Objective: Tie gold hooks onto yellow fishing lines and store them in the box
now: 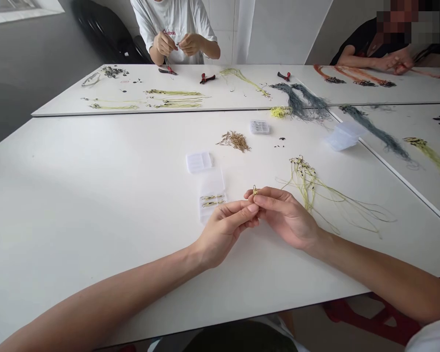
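1. Hook with yellow cord (255,191) stands upright at my fingertips, its metal bend uppermost, held above the white table (95,195).
2. With my right hand (292,217) I grip it between thumb and index finger.
3. My left hand (223,230) is closed, thumb pressed toward the index finger, just beside the lower end of the piece; whether it also pinches the cord, I cannot tell.
4. Just beyond my left hand lies an open clear case (212,185), with two corded pieces (212,201) lying side by side in its near part.
5. Near that case's far end sits a small plastic box (199,162); farther off are a heap of bronze-coloured pieces (236,140), another small box (260,127) and a few black bits (281,142).
6. To the right, beyond my right hand, yellow-green cords (308,183) spread out, hooks gathered at their far ends.
7. Across from me, a person in a white shirt (176,22) works with both hands raised, near red-handled pliers (207,78). Another person (370,46) sits at the upper right, beside orange strands (359,75).
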A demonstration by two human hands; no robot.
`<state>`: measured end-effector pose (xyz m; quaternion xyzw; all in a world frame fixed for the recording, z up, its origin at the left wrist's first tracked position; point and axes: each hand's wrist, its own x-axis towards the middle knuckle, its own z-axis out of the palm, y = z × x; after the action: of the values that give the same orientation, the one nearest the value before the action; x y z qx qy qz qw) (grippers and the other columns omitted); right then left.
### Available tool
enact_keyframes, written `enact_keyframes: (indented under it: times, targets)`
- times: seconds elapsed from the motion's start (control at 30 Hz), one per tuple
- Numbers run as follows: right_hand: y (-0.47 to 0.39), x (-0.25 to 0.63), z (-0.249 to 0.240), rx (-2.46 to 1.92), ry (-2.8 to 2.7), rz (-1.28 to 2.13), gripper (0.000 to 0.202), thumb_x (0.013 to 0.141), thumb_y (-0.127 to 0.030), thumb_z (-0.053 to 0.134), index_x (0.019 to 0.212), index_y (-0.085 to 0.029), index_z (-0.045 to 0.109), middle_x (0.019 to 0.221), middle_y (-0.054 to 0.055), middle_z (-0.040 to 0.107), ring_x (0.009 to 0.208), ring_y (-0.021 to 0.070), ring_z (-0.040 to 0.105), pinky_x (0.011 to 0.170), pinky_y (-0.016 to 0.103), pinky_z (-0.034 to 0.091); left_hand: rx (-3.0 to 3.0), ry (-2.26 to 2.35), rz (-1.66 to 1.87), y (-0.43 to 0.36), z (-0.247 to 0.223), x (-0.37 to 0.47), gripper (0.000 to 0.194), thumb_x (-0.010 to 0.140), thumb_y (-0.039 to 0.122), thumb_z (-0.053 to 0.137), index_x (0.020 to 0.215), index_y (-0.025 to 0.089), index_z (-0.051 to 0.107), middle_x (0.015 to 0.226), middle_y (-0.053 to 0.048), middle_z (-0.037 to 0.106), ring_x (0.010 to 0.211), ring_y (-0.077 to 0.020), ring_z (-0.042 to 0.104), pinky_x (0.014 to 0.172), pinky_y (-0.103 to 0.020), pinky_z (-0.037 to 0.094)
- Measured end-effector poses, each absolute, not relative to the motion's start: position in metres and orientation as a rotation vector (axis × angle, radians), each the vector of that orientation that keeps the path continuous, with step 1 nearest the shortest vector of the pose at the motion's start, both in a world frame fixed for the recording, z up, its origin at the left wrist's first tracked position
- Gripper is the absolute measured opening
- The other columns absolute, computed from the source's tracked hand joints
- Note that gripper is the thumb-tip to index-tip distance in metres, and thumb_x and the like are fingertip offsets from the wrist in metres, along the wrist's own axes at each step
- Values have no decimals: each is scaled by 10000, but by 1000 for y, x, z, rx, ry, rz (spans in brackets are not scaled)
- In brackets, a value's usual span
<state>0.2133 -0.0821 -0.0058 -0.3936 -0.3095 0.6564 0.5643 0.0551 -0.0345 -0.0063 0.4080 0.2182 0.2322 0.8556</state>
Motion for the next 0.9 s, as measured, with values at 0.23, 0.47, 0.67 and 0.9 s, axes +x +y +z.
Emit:
enact_keyframes:
  times: [0.23,0.47,0.67,0.9]
  targets:
    - [-82,213,-7,-898,-760,1560,78,820,-231,672,763,-207,720,762,10,660,655,147,584,733,357,474,892,486,480,-35,-5,53,195,904,274,590,801,142,689,810,-27,548,780,-115,455,776,-254,372]
    - [-83,216,-9,-828,-800,1610,111,856,-214,626,828,-196,732,734,18,642,690,161,590,750,371,467,897,487,472,-35,-7,51,208,907,274,588,789,131,682,809,-32,549,766,-110,448,763,-251,367]
    - [-80,218,-10,-856,-816,1591,67,821,-238,672,811,-214,734,758,17,655,678,152,572,732,365,481,905,489,466,-34,-7,51,197,901,281,596,803,137,688,809,-35,553,784,-118,456,789,-261,369]
    - [-76,221,-11,-839,-885,1603,120,837,-279,645,822,-196,730,715,21,626,686,171,582,751,385,472,889,490,476,-33,-6,51,193,879,293,622,794,138,700,825,-42,560,792,-124,463,796,-263,375]
